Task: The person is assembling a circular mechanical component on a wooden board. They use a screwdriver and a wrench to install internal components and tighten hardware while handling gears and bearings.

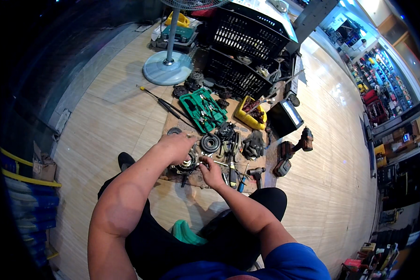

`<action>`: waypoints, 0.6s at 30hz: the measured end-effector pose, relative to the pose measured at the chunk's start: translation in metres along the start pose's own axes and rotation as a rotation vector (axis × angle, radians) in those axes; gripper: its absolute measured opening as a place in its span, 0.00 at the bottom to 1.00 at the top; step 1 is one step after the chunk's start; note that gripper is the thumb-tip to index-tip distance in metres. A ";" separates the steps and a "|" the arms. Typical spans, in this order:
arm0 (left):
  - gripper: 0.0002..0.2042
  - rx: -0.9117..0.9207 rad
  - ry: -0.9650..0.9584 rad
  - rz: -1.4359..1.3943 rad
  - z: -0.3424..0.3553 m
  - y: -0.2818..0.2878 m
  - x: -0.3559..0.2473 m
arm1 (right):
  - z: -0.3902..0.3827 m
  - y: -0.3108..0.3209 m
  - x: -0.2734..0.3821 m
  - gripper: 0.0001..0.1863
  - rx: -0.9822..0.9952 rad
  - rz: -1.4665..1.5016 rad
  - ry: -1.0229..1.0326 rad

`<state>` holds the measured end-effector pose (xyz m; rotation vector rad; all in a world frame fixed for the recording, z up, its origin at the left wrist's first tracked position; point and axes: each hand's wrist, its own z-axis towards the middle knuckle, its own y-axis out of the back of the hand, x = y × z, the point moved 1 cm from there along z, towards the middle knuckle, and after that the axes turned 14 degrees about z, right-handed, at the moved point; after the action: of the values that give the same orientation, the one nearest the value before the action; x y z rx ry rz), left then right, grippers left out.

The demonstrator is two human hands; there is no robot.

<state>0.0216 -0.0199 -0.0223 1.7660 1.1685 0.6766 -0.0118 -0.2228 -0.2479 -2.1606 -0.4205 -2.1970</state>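
A round, dark metal machine part (185,164) with a shiny centre lies on a stained cardboard sheet (170,122) between my hands. My left hand (176,146) reaches over its far left side with curled fingers, gripping it from above; the fingertips are partly hidden. At its right edge, my right hand (212,172) has bent fingers and thumb closed against the rim. Just beyond is a dark grooved pulley (210,143). Pliers-like hand tools (232,148), a blue-handled screwdriver (242,184) and dark gloves (254,144) lie to the right.
An open green tool case (203,110) and a yellow container (251,113) lie farther out. Right of them are a black battery-like box (285,118) and a cordless power tool (294,150). Stacked black crates (247,35) and a fan base (167,69) stand at the back.
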 end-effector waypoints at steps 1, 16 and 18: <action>0.34 0.004 -0.005 -0.003 0.000 0.000 0.000 | 0.001 0.001 -0.004 0.16 0.007 0.032 0.001; 0.33 -0.018 0.000 0.001 0.001 -0.004 0.001 | 0.003 0.001 0.004 0.14 -0.033 0.601 -0.411; 0.33 -0.007 0.003 -0.001 0.001 -0.003 0.000 | 0.002 0.000 0.003 0.14 -0.051 0.643 -0.422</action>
<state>0.0210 -0.0197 -0.0249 1.7592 1.1678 0.6823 -0.0094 -0.2222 -0.2450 -2.3364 0.3007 -1.4328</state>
